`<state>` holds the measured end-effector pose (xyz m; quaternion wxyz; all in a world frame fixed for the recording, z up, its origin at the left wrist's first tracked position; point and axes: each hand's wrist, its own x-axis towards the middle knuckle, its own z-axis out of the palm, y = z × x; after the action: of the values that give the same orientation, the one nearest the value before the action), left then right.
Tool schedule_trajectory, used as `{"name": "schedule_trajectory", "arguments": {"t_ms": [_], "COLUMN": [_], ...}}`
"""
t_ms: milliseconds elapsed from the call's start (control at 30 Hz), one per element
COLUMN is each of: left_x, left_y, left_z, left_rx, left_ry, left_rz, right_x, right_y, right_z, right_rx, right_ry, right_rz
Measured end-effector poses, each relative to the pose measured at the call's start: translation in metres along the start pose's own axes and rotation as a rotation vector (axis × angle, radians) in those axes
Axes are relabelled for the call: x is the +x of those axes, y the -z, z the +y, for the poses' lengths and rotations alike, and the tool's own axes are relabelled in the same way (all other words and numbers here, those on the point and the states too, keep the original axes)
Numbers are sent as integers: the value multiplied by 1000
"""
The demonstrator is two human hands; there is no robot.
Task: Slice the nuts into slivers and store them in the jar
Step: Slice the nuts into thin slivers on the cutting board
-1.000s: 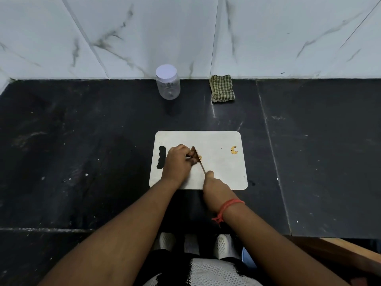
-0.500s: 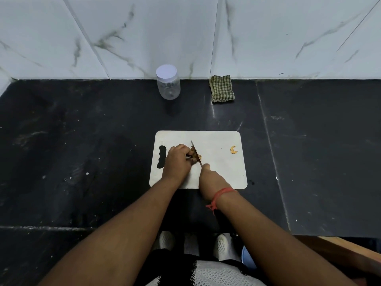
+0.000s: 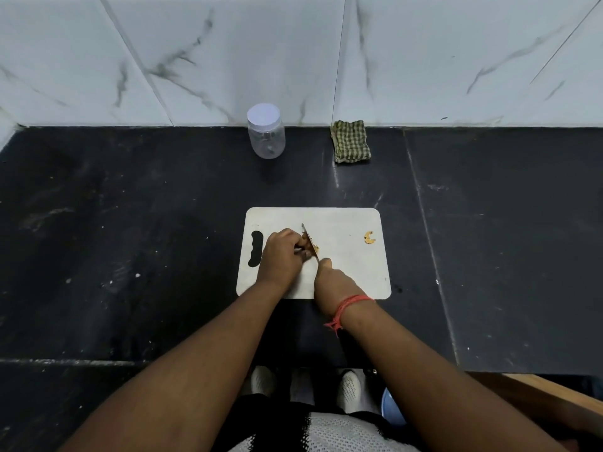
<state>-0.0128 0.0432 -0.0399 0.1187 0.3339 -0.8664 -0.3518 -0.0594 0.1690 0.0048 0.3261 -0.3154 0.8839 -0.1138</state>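
Black stone countertop (image 3: 130, 223) fills my view, backed by a wall of white marbled tiles (image 3: 228, 53). Against that wall I see a folded green checked cloth (image 3: 350, 141), and just left of it, well apart from the work, a clear jar (image 3: 266, 135) standing upright with its white lid (image 3: 263, 114) on. Through the plastic I can make out nothing certain inside; there may be a small speck or reflection, I cannot tell which.

Nearer to me lies a white cutting board (image 3: 352, 272), its handle slot on the left side. My left hand (image 3: 282, 256) rests on the board with its fingers curled down onto a nut (image 3: 314, 246), pinning it; most of that nut is hidden behind the fingertips and the blade. My right hand (image 3: 332, 282) is closed around the handle of a knife (image 3: 309, 240), index finger stretched along the top; the handle itself is covered by the hand. The blade runs away from me, pressed close against the left fingertips at the nut. A second nut piece (image 3: 369, 237), curved like a crescent, lies alone near the board's right edge, well clear of both hands. A red thread band (image 3: 350, 305) circles my right wrist.
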Motion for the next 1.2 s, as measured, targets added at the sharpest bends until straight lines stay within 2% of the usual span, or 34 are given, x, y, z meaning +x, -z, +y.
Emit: {"name": "schedule_trajectory", "arguments": {"t_ms": [733, 1200], "left_x": [2, 0], "left_y": [0, -5], "left_z": [0, -1], "left_rx": [-39, -37], "left_ry": [47, 56], "left_rz": [12, 19], "right_x": [-21, -11], "right_y": [-9, -4], "right_z": [22, 13], "right_rx": [-18, -49], "right_ry": [36, 35], "right_rz": [-41, -26]}}
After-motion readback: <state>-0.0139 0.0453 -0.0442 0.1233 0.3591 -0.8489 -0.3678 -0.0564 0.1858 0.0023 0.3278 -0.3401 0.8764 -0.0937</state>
